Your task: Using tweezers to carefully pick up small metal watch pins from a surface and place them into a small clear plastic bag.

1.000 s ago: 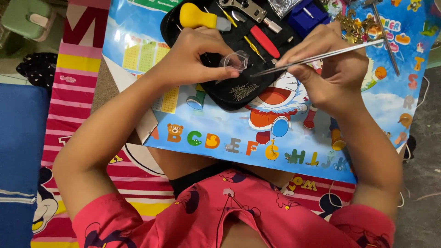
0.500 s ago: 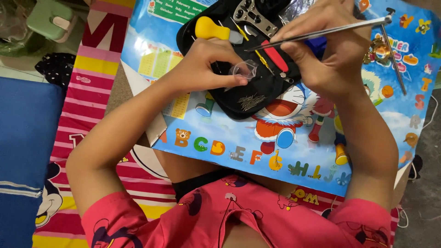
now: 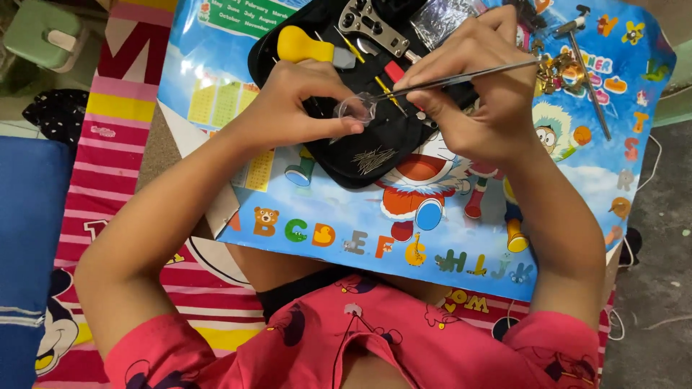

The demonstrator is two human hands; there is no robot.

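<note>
Tweezers, long, thin, silver metal [image 3: 461, 76]: we see them pinched in the closed fingers of the right hand [image 3: 476, 94], shaft slanting up to the right, tips pointing left and down toward the small clear round plastic piece [image 3: 356, 109]. Whether the tips touch that piece we cannot tell.

Clear round piece: we find it pinched between thumb and fingertips of the left hand [image 3: 299, 108], fingers closed narrowly on its edge, held just above the black zip tool case [image 3: 375, 155] lying open on the colourful cartoon alphabet board [image 3: 404, 238]. It looks transparent, small and disc-like, with a faint rim; finer detail is too small to tell.

In the case we note a yellow-handled tool [image 3: 303, 45], a red-handled tool [image 3: 394, 72], a silver metal adjustable holder [image 3: 371, 25] and a loose bunch of thin metal pins [image 3: 373, 160]. On the board, right of the right hand, we log a gold-coloured metal item [image 3: 562, 72] and a small metal hammer [image 3: 587, 65].
</note>
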